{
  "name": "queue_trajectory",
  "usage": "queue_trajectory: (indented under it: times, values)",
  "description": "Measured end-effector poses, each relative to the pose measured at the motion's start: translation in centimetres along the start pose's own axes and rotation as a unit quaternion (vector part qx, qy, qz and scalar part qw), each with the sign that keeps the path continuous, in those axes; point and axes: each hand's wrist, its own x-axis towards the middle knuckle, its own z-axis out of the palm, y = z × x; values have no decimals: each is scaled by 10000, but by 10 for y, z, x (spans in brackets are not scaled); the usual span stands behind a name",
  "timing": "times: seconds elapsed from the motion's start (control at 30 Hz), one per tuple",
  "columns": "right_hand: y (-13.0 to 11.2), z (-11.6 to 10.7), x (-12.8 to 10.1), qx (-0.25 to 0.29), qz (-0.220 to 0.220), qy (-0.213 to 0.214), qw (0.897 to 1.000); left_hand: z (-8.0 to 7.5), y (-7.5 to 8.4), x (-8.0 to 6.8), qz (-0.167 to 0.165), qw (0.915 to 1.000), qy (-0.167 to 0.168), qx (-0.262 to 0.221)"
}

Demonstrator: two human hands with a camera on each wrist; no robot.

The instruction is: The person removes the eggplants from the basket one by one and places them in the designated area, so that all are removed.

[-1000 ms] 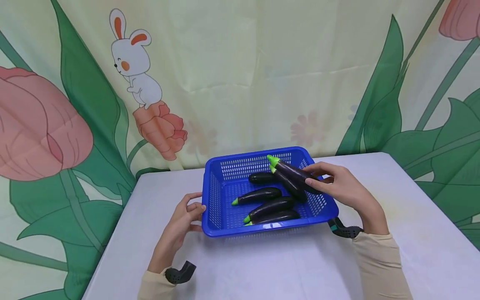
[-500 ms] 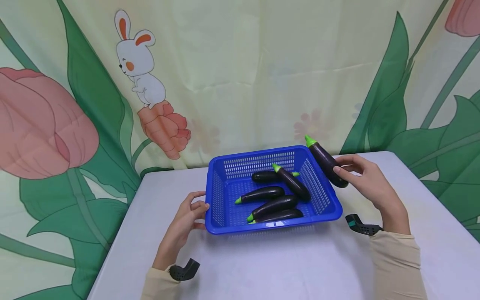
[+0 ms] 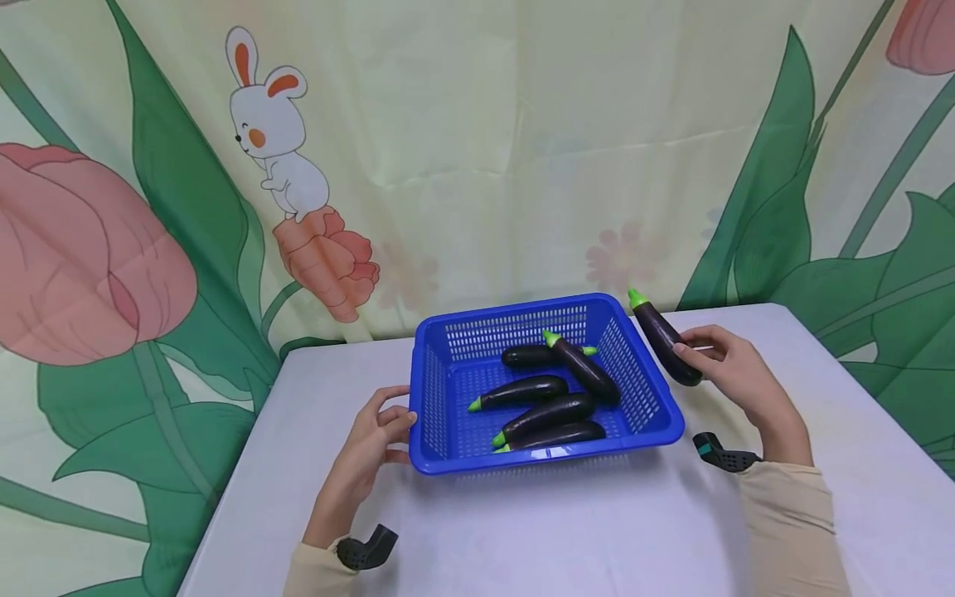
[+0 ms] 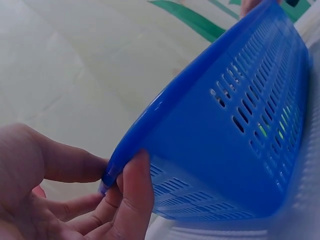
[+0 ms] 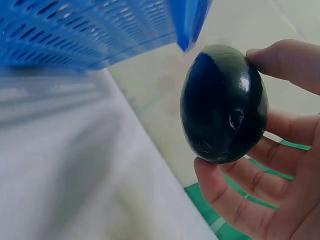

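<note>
A blue plastic basket [image 3: 547, 452] with slotted walls holds several dark eggplants [image 3: 522, 391] with green stem ends. At its left rim, my left hand [image 3: 373, 431] pinches the edge; the left wrist view shows the thumb inside the rim and curled fingers [image 4: 134, 195] against the outer wall. Just beyond the right rim, my right hand [image 3: 739, 373] holds another eggplant [image 3: 664, 342] between thumb and fingers, its green tip pointing up and away. Its rounded dark end [image 5: 225, 107] faces the right wrist camera, with the fingertips around its side.
The basket stands on a table with a white cover [image 3: 582, 531]. Behind the table hangs a curtain [image 3: 462, 166] printed with a rabbit, tulips and leaves. Each wrist carries a small black camera mount [image 3: 367, 549].
My right hand has lifted the eggplant from the basket and carried it right, past the rim, then lowered it slightly. The left hand keeps its grip on the rim.
</note>
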Motion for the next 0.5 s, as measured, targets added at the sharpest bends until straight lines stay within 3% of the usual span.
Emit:
queue_trajectory:
  times: [0.27,0.5]
  values:
    - [15,3,4,-40,221,0,9997,-1,0,3,93,9998,149,-134]
    - [26,5,9,-489,339,-32,9982,-3,-3,4,77,9997,210,-92]
